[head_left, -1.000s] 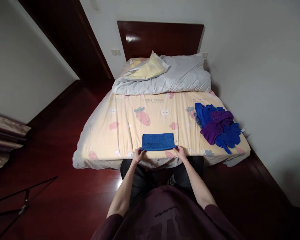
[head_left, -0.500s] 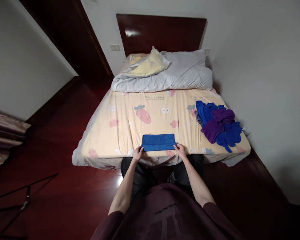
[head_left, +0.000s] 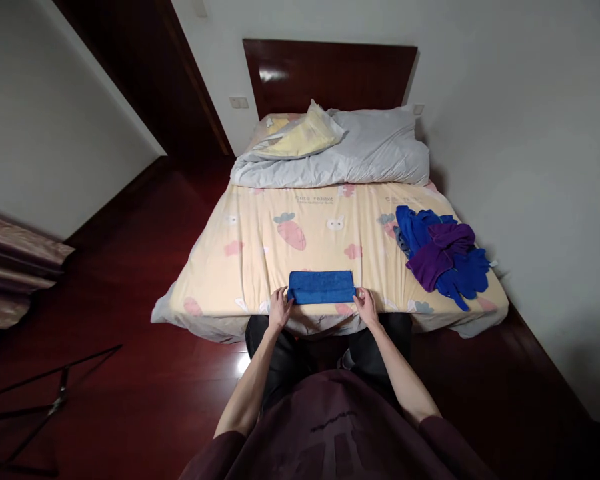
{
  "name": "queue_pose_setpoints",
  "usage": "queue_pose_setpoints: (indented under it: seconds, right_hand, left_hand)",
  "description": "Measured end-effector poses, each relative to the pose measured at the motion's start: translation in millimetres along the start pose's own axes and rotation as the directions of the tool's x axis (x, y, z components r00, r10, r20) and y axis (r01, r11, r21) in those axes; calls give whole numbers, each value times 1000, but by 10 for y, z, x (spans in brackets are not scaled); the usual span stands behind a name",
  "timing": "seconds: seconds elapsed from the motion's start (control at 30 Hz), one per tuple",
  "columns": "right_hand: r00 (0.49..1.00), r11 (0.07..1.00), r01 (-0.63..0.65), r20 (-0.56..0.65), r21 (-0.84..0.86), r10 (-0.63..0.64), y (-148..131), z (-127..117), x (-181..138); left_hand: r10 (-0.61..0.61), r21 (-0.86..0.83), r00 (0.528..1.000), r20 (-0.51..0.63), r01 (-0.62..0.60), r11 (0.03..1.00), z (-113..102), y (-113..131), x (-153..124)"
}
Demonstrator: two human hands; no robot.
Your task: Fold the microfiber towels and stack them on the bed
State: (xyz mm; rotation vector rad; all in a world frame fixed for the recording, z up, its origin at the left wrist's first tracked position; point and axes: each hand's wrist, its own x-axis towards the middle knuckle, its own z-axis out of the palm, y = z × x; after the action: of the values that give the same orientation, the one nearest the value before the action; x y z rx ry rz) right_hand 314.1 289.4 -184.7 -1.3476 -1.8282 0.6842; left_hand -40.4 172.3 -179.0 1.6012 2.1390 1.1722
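Observation:
A blue towel (head_left: 321, 287), folded into a flat strip with a fold line along its length, lies near the front edge of the bed. At its near left corner is my left hand (head_left: 280, 309), thumb and fingers bent around the corner. My right hand (head_left: 366, 308) grips the near right corner in the same way, fingertips at the short edge. To the right, a loose heap of crumpled blue cloths (head_left: 425, 223) has a purple cloth (head_left: 443, 250) lying across it.
The bed (head_left: 250, 267) has a patterned yellow sheet. A grey quilt (head_left: 380, 150) and a yellow pillow (head_left: 310, 137) lie before the dark headboard (head_left: 330, 77). Black stand legs (head_left: 63, 387) are on the floor at left, near a curtain (head_left: 15, 273).
The fingers of both hands have shifted at the towel's near corners, with the left hand's fingers reaching further up its side. The towel stays flat. The whole view has shifted slightly.

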Motion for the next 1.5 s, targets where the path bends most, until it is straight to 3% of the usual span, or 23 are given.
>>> queue_pose_setpoints:
  seconds: [0.07, 0.17, 0.27, 0.4, 0.53, 0.73, 0.93, 1.07, 1.13, 1.23, 1.37, 1.5]
  right_hand:
    - [993, 990, 114, -8, -79, -115, -111, -87, -64]
    - [971, 963, 230, 97, -142, -218, -287, -162, -115]
    - [938, 936, 303, 231, -178, -260, -364, -124, -98]
    - [903, 906, 342, 352, -251, -244, -261, 23, -28]
    - [909, 895, 329, 358, -301, -214, -130, 142, 75]
    - [923, 887, 285, 355, -365, -150, -135, 190, 213]
    - [909, 911, 307, 370, -277, -193, -58, -10, 47]
    - [929, 977, 206, 324, -48, -180, 55, -84, -30]
    - [963, 996, 81, 255, 32, -87, 100, -43, -7]
    - [978, 992, -82, 199, 100, 61, 138, 59, 50]
    - [975, 983, -173, 153, 53, 163, 148, 131, 67]
    - [976, 987, -163, 145, 3, 160, 136, 115, 61]
  left_hand:
    - [140, 59, 990, 27, -141, 988, -76, 82, -55]
    - [232, 105, 954, 190, -255, 961, -137, 179, -105]
    - [225, 132, 917, 330, -281, 951, -84, 185, -92]
    - [147, 175, 896, 418, -238, 955, 67, 77, -7]
    - [116, 215, 881, 458, -237, 947, 126, 14, 125]
    - [76, 313, 879, 470, -247, 917, 93, 113, 303]
    - [120, 253, 865, 487, -271, 929, 11, 56, 115]
    - [102, 56, 898, 429, -139, 989, -32, -78, -40]
    - [13, -80, 929, 370, 18, 997, -26, -113, -40]
    - [-148, -216, 931, 334, 228, 949, -8, -117, 22]
    - [-195, -213, 932, 306, 267, 940, -8, -105, 75]
    - [-221, -173, 932, 289, 277, 945, -15, -119, 74]
